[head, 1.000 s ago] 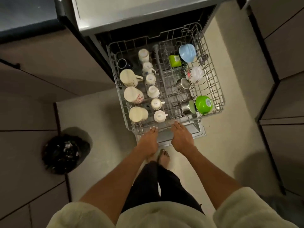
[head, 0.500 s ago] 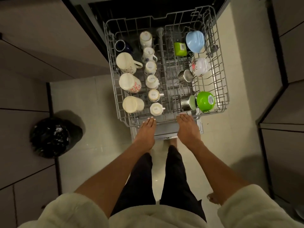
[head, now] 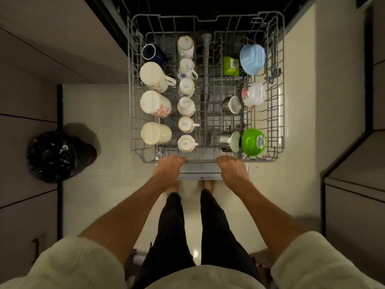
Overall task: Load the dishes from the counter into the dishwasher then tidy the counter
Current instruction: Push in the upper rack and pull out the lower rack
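Note:
The grey wire dishwasher rack (head: 280, 80) is pulled out over the open dishwasher door (head: 200, 173). It holds several white mugs (head: 153, 77) on the left and a column of small white cups (head: 186, 105) beside them. On the right are a blue bowl (head: 251, 58), a floral bowl (head: 253, 94), a green bowl (head: 253, 141), a green container (head: 230, 65) and steel cups (head: 231, 104). My left hand (head: 169, 166) and my right hand (head: 232, 167) both curl over the rack's front rail, about a hand's width apart.
A full black rubbish bag (head: 52, 156) sits on the pale floor at the left. Dark cabinet fronts (head: 27, 97) flank the left, and more cabinets (head: 354, 184) stand close on the right. My legs stand right behind the door.
My fingers lay straight against the rack's front rail before; now both hands curl over it. The view has shifted so the rack appears larger and centred.

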`<action>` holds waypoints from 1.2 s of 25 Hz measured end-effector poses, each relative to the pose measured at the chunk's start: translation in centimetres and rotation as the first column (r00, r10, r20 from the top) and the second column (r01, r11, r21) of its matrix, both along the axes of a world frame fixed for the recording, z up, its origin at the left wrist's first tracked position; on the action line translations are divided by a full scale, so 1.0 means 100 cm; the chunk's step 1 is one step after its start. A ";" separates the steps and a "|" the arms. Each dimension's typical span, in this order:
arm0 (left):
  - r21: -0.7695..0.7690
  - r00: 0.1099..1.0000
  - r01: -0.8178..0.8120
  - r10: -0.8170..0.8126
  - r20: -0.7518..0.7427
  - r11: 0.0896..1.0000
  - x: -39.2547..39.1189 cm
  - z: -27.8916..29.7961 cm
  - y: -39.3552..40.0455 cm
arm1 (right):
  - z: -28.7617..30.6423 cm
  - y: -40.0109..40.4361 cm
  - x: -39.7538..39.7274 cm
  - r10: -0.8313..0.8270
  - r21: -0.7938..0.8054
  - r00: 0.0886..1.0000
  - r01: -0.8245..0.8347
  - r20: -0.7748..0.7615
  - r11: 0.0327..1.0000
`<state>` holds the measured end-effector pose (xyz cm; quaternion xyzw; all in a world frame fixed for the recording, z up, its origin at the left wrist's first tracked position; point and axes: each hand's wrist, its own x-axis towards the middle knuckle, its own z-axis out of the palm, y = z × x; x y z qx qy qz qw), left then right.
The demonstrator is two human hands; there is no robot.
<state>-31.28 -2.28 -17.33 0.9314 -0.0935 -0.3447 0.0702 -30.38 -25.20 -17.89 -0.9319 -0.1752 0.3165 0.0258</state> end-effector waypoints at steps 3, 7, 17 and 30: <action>0.012 0.999 -0.033 0.032 0.037 0.999 0.012 0.005 0.001 | 0.005 -0.001 0.016 0.043 0.018 0.999 -0.043 0.027 0.999; 0.024 0.995 -0.052 0.049 0.084 0.998 0.055 0.007 0.003 | 0.008 0.001 0.064 0.073 -0.013 0.994 -0.073 0.075 0.997; -0.014 0.976 -0.164 0.164 0.145 0.986 0.190 0.005 0.002 | -0.002 0.019 0.213 -0.002 0.010 0.978 0.000 0.210 1.000; -0.154 0.921 -0.105 0.154 0.358 0.983 0.181 -0.046 0.006 | -0.039 -0.007 0.235 -0.225 0.338 0.824 0.044 0.520 0.940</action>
